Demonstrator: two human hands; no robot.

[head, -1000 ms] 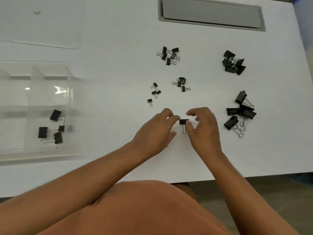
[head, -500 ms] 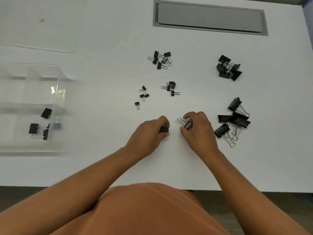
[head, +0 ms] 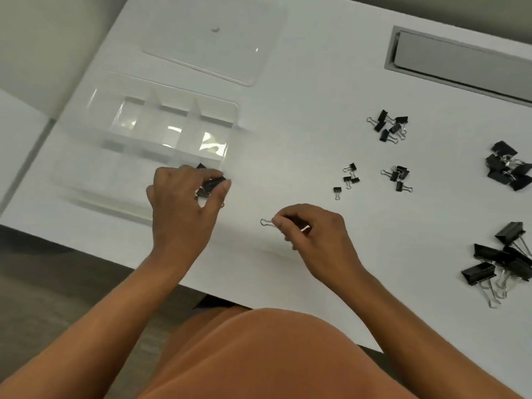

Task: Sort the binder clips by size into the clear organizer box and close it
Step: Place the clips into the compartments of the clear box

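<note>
Swinging from mid-worktop, the left hand (head: 184,203) now pinches a clip (head: 211,184) over the organizer box (head: 86,180) for dropping, while the right hand (head: 313,234) pinches another clip (head: 269,223), waiting.

White table (head: 288,133) under my view — clear organizer box (head: 149,133) sits open at the left, its flat clear lid (head: 213,53) lying apart behind it. I count five loose heaps of black binder clips to the right: small ones (head: 349,177) and (head: 398,177), medium (head: 389,126), larger (head: 508,167), largest (head: 502,259) near the front edge — grey recessed hatch (head: 460,61) at far right
</note>
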